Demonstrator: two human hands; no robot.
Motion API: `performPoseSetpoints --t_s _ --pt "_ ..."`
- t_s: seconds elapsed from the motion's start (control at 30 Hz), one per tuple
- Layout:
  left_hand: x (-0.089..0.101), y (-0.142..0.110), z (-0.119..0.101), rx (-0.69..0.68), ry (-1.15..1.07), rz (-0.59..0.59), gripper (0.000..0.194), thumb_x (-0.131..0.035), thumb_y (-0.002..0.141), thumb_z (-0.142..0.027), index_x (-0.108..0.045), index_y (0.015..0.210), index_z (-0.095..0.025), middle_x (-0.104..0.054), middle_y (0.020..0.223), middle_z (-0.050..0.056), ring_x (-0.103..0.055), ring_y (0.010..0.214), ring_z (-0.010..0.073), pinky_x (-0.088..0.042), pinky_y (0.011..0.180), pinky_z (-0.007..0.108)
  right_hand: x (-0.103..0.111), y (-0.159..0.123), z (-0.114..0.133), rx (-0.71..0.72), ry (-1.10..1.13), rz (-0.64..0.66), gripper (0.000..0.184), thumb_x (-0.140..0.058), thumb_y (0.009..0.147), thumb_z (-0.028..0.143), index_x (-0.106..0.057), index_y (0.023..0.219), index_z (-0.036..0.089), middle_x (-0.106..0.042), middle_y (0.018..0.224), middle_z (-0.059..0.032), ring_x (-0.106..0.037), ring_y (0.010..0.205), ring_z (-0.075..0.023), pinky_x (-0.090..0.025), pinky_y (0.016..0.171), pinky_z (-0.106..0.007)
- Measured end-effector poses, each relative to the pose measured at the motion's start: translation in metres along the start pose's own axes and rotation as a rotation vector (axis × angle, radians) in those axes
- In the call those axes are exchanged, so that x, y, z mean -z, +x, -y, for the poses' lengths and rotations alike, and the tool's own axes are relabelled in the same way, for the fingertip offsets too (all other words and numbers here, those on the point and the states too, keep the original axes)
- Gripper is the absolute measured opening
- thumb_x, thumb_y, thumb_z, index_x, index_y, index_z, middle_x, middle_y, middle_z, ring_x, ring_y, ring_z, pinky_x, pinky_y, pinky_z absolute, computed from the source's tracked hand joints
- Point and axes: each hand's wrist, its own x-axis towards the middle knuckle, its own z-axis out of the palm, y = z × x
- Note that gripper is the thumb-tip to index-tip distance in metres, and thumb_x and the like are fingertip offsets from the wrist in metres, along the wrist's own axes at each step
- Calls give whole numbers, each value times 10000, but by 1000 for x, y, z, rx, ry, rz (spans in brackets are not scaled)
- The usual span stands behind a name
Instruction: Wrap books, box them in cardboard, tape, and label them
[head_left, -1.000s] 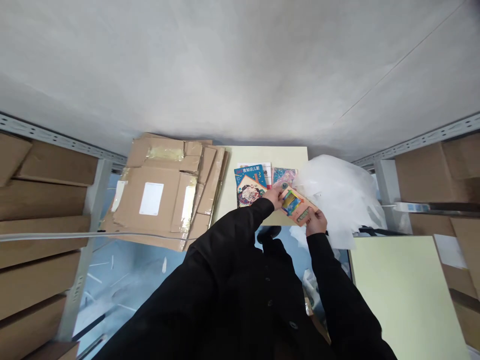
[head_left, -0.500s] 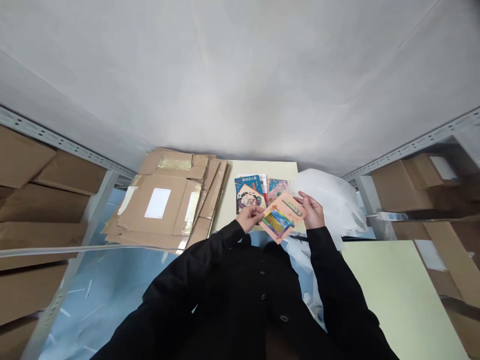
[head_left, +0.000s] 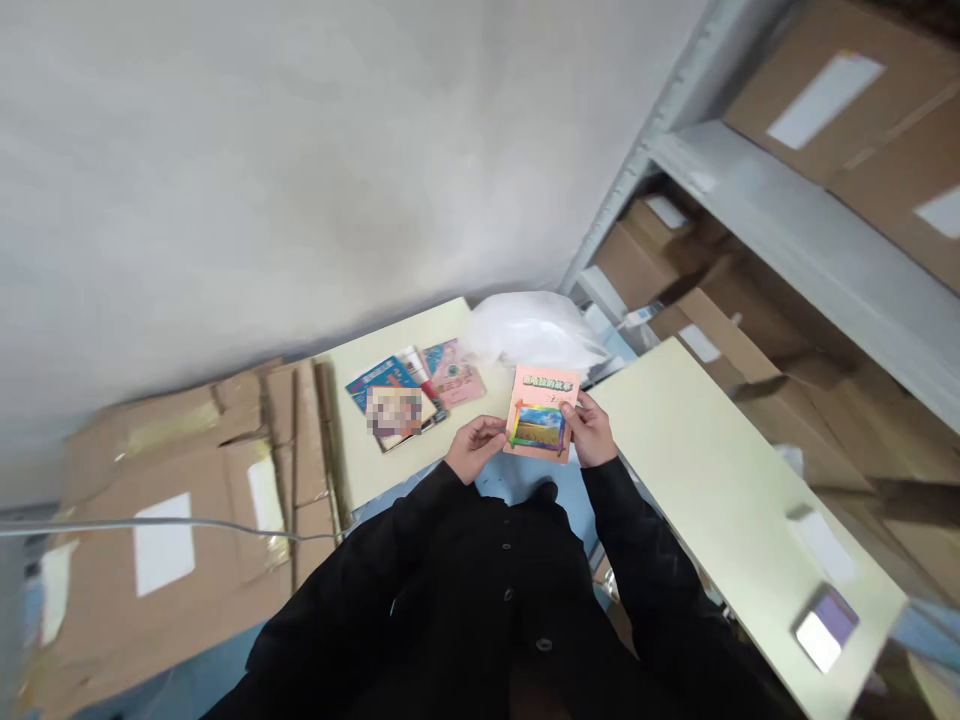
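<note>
I hold a small pink book [head_left: 541, 410] upright in front of me, its cover with a landscape picture facing me. My left hand [head_left: 474, 448] pinches its lower left corner. My right hand [head_left: 591, 432] grips its right edge. Both arms are in black sleeves. On the pale table [head_left: 352, 450] just beyond lie two or three other books: a blue one [head_left: 390, 392] and a pink-patterned one [head_left: 451, 368].
A heap of clear plastic bags [head_left: 532, 328] lies at the table's far right corner. A second pale table [head_left: 720, 480] runs to the right with a small purple and white box [head_left: 823, 626] on it. Flattened cardboard boxes [head_left: 180, 500] lie on the left. Metal shelving [head_left: 795, 220] holds cartons.
The view has swung to the right and tilted. I have turned the pink book upright so its cover faces me; both hands still hold it.
</note>
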Motion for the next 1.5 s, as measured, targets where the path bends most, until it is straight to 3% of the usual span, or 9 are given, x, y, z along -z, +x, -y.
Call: performPoseSetpoints --t_s 0.17,0.33,0.5,0.7,0.93,1.07,1.3,1.37,1.5 --pt "-80 25 11 36 136 191 383 -756 600 -454 -625 796 -152 -672 679 24 -630 636 143 -506 650 276 85 -36 -1 75 104 -222 425 -675 733 464 -580 1063 213 -736 833 -30 -686 725 -202 -549 686 -339" --pt "-186 38 37 69 248 371 291 -731 635 -400 -639 764 -157 -671 648 18 -644 616 157 -537 663 298 186 -77 0 82 130 -422 424 -653 734 498 -574 1053 231 -716 805 -17 -660 670 -177 -541 592 -300" --pt "-288 47 68 105 277 431 279 -701 670 -381 -640 803 -144 -681 713 29 -648 614 149 -547 657 296 296 -111 5 55 123 -568 420 -609 731 565 -622 963 216 -675 832 -19 -615 676 -146 -510 479 -239" --pt "-366 52 94 123 317 495 306 -694 677 -397 -649 838 -140 -669 718 23 -644 618 149 -563 680 324 383 -130 9 62 158 -704 455 -663 673 551 -613 950 194 -624 748 0 -550 587 -111 -500 439 -230" --pt "-406 64 105 121 347 478 387 -741 623 -395 -636 897 -142 -662 708 19 -658 644 154 -550 698 308 418 -137 5 67 191 -835 413 -641 685 541 -592 891 187 -587 705 12 -534 576 -109 -489 420 -227" --pt "-416 73 108 133 393 439 298 -739 610 -391 -628 742 -149 -651 657 21 -629 630 134 -521 643 262 425 -138 4 51 206 -855 388 -637 694 525 -592 882 188 -579 679 17 -526 573 -109 -480 426 -228" --pt "-421 86 104 200 290 473 370 -805 529 -354 -656 794 -144 -669 700 20 -611 605 110 -509 633 245 426 -138 4 59 329 -836 382 -635 701 531 -610 907 211 -590 689 15 -527 547 -109 -454 443 -231" --pt "-421 87 103 282 243 475 416 -820 507 -381 -674 814 -141 -667 688 16 -595 583 98 -505 615 242 426 -138 7 110 354 -785 386 -652 695 525 -619 943 231 -623 764 -4 -558 600 -125 -469 494 -246" --pt "-424 80 102 487 119 556 478 -846 470 -396 -701 843 -135 -681 696 32 -601 596 100 -503 626 248 422 -133 20 214 309 -629 563 -741 634 493 -576 1138 305 -590 1186 -49 -595 930 -185 -502 719 -300"
